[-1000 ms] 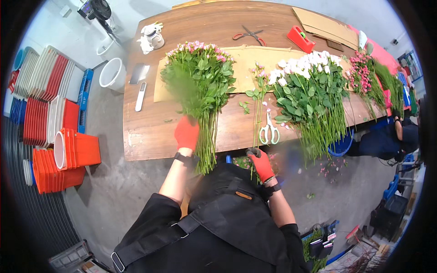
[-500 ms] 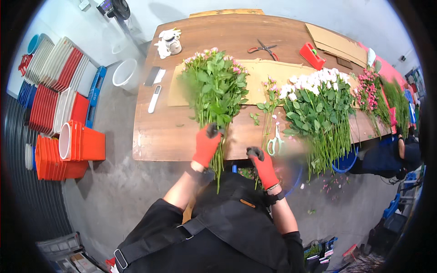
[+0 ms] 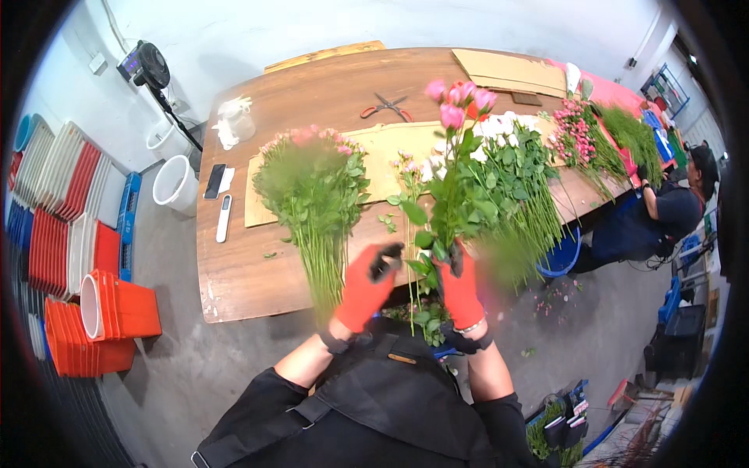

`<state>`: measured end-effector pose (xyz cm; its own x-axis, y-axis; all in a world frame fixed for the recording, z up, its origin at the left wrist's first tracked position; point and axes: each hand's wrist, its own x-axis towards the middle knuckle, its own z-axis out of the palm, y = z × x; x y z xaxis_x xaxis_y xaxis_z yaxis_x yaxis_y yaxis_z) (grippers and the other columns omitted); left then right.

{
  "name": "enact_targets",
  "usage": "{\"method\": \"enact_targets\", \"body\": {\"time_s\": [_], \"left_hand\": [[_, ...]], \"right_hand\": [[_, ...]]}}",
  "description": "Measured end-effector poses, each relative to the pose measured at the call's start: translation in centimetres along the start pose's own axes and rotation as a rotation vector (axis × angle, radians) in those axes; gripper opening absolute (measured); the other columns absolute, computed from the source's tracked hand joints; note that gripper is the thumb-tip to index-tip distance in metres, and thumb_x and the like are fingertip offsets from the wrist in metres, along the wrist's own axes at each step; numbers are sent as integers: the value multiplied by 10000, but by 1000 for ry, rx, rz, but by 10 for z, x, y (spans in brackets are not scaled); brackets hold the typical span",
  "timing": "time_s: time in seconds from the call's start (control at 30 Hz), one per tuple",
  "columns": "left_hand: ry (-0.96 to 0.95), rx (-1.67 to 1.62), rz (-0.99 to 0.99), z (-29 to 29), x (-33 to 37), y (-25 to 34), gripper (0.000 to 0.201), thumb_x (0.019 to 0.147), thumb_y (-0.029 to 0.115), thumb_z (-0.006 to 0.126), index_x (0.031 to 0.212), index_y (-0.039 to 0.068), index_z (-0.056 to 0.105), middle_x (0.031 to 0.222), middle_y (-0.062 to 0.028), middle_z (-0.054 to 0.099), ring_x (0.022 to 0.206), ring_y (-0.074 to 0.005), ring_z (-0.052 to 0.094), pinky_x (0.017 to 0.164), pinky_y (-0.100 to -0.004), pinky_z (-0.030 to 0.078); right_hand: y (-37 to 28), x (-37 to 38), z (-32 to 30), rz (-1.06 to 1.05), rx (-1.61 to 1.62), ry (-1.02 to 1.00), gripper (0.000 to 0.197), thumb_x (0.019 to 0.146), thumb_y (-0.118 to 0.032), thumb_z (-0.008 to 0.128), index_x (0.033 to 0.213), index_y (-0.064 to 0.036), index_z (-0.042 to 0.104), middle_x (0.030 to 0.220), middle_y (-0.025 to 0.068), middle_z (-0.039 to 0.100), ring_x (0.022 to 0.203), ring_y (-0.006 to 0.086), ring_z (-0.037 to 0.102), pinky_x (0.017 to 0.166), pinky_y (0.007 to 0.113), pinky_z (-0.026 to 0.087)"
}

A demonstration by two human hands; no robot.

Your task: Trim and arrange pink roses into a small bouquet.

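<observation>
In a red glove with dark fingertips, my right hand (image 3: 462,290) is closed round the stems of a few pink roses (image 3: 454,109). Their blooms stand upright over the table and their leafy lower stems hang below the glove. My left hand (image 3: 370,282), gloved alike, is beside them with fingers bent and apart, holding nothing. To its left lies a large bunch of pink flowers (image 3: 316,183), partly blurred, its stems toward me. White roses (image 3: 507,144) with long stems lie behind and right of the held roses. A small pale-pink sprig (image 3: 407,170) lies between the bunches.
On the wooden table (image 3: 250,281) are cardboard (image 3: 382,144), scissors (image 3: 385,107), a phone (image 3: 214,181) and a white handheld device (image 3: 224,218). Orange bins (image 3: 129,308) and white buckets (image 3: 175,183) stand left. A co-worker (image 3: 671,207) is at the right, near pink flowers (image 3: 576,132).
My left hand has come away from the large bunch's stems. My right hand now holds pink roses up in front of me. The view has shifted, showing more of the co-worker.
</observation>
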<state>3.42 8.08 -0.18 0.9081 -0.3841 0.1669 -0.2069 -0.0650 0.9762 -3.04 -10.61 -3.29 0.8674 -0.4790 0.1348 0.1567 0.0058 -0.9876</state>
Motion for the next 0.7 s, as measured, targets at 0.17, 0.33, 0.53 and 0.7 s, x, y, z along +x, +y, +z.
{"method": "enact_targets", "body": {"time_s": [0.17, 0.33, 0.53, 0.7], "left_hand": [[-22, -189, 108, 2, 40, 48, 310, 972, 39, 605, 1265, -1, 700, 1066, -22, 702, 842, -73, 599, 732, -222, 489], [-132, -382, 51, 34, 33, 36, 266, 924, 74, 745, 1170, -25, 722, 993, -69, 748, 895, -119, 657, 815, -292, 527], [-222, -344, -102, 46, 18, 40, 259, 901, 48, 739, 1144, -38, 730, 996, -57, 770, 908, -102, 680, 853, -288, 543], [-372, -357, -97, 67, 7, 47, 269, 915, 23, 708, 1177, -35, 716, 1031, -64, 762, 926, -113, 689, 877, -295, 550]], "right_hand": [[42, -75, -52, -92, -321, 12, 504, 887, -7, 712, 1365, 67, 569, 1128, 216, 717, 972, 320, 713, 871, 422, 558], [26, -107, -68, -75, -550, -174, 602, 820, -119, 832, 1356, 24, 596, 1226, 230, 697, 1058, 393, 685, 897, 474, 517], [-9, -115, -94, 248, -10, -155, 741, 939, -175, 741, 1580, -8, 411, 1570, 140, 495, 1451, 265, 474, 1235, 406, 322], [-90, -73, -66, 245, -30, -28, 702, 898, -214, 794, 1491, 24, 503, 1421, 137, 595, 1291, 225, 577, 1071, 378, 479]]}}
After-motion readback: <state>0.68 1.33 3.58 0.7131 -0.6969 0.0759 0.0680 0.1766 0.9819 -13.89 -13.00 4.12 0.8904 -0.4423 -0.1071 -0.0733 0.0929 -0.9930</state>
